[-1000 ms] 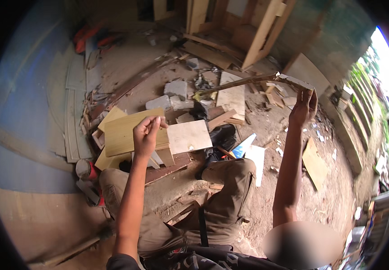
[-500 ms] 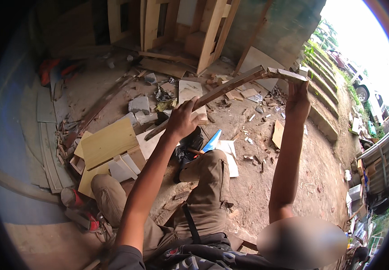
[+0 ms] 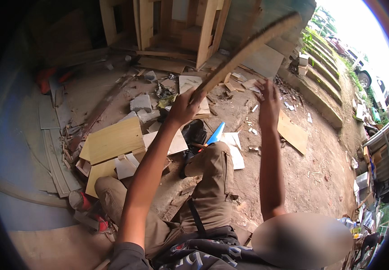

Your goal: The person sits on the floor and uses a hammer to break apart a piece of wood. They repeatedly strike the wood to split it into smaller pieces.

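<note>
A long wooden strip (image 3: 253,47) is gripped near its lower part by the left hand (image 3: 185,108), fist closed round it; the strip is raised at a slant over the littered ground, its far end up toward the upper right, blurred. Whether any of it sticks out below the fist cannot be told. The right hand (image 3: 270,103) is empty, fingers up and loosely parted, apart from the strip. Main risk, as judged: the strip is held at one end only, so the long free part could be tipped or twisted out of the grip by its own weight. The right hand or the raised knee (image 3: 214,162) could be struck if it is swung low. Skin could be caught by splinters if the rough-looking edge is slid through the palm. Around: a yellow board (image 3: 115,141) is stacked on other pieces at the left, a grey block (image 3: 140,103) and a black bag (image 3: 195,132) are seen ahead, a blue piece (image 3: 216,134) and a white sheet (image 3: 235,155) lie just beside the knee, a tan board (image 3: 292,132) lies beyond the right forearm. Upper reach is bounded by a wooden frame (image 3: 208,33) and, at the right, by steps (image 3: 327,69); footing is cluttered by scraps.
</note>
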Demonstrator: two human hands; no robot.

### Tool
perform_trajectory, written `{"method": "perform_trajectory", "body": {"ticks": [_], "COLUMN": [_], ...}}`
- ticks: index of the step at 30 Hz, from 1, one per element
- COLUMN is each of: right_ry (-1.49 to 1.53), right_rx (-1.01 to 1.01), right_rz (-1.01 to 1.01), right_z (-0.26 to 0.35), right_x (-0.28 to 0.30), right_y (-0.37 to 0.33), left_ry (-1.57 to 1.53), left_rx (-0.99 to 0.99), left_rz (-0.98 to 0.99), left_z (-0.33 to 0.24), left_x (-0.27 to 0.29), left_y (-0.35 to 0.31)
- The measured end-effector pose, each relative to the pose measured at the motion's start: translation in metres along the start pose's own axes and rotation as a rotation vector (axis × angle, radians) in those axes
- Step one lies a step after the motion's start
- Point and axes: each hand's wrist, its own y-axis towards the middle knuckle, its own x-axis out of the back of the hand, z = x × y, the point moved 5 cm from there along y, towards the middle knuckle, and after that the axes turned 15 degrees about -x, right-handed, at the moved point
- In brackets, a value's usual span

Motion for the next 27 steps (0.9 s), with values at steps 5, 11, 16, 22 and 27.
{"method": "perform_trajectory", "body": {"ticks": [5, 11, 16, 22, 27], "right_ry": [-0.228, -0.392, -0.283, -0.076, -0.102], "right_rx": [0.019, 0.11, -0.04, -0.179, -0.062], "right_rz": [0.223, 0.311, 0.44, 0.658, 0.603], "right_z": [-0.086, -0.091, -0.104, -0.111, -0.122], "right_x": [-0.099, -0.169, -0.187, -0.198, -0.196], "right_y": [-0.074, -0.136, -0.161, -0.189, -0.197], "left_ry": [-0.5, -0.857, -0.837, -0.779, -0.711], "left_rx": [0.052, 0.078, 0.135, 0.076, 0.029], "left_rz": [-0.079, -0.233, -0.445, -0.587, -0.758], "left_z": [-0.029, -0.051, -0.053, -0.044, -0.034], "left_x": [0.037, 0.081, 0.114, 0.135, 0.152], "left_y": [0.028, 0.005, -0.028, -0.065, -0.087]}}
